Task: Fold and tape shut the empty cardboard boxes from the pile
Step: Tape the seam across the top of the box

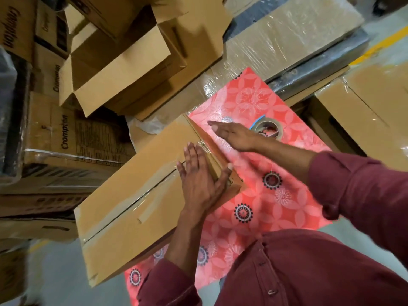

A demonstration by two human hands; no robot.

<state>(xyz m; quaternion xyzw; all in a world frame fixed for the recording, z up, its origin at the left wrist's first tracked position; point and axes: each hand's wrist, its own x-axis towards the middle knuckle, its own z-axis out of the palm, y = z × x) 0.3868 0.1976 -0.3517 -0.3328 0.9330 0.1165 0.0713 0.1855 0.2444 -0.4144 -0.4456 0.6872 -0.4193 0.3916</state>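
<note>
A long closed cardboard box (132, 191) lies on the red flowered cloth (254, 208), clear tape running along its top seam. My left hand (198, 177) presses flat on the box's right end, fingers straight, thumb over the edge. My right hand (234, 134) hovers flat above the cloth just past that end, fingers straight, holding nothing. A roll of tape (268, 128) lies on the cloth right behind my right hand.
A pile of open empty cardboard boxes (119, 62) stands at the back left over printed cartons (72, 138). Shrink-wrapped cartons (287, 34) fill the back right, and another carton (364, 107) sits at the right. Grey floor (55, 272) shows at lower left.
</note>
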